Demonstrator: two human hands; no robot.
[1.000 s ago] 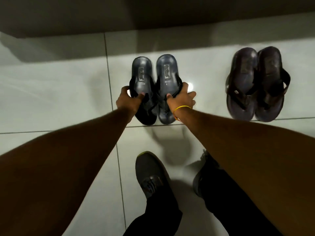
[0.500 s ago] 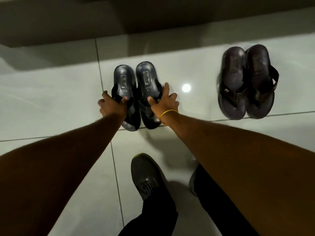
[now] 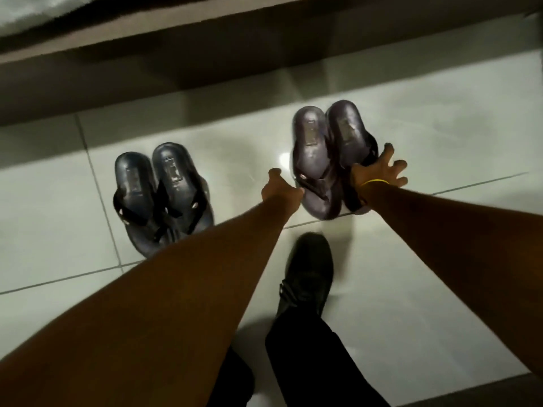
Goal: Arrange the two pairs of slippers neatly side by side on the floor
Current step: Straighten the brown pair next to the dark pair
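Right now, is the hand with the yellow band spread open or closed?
Spread open: the right hand has its fingers fanned over the brown slippers, not curled around them.

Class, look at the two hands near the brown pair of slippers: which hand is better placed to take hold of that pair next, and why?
Probably the right hand: its spread fingers already lie over the brown pair at the strap side. The left hand is curled beside the pair's near edge, seemingly just short of it.

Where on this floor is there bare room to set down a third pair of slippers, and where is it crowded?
Bare tile lies between the black pair and the brown pair, left of the black pair, and right of the brown pair. It is crowded around the brown pair, where the left hand and right hand close in, and near the person's shoe.
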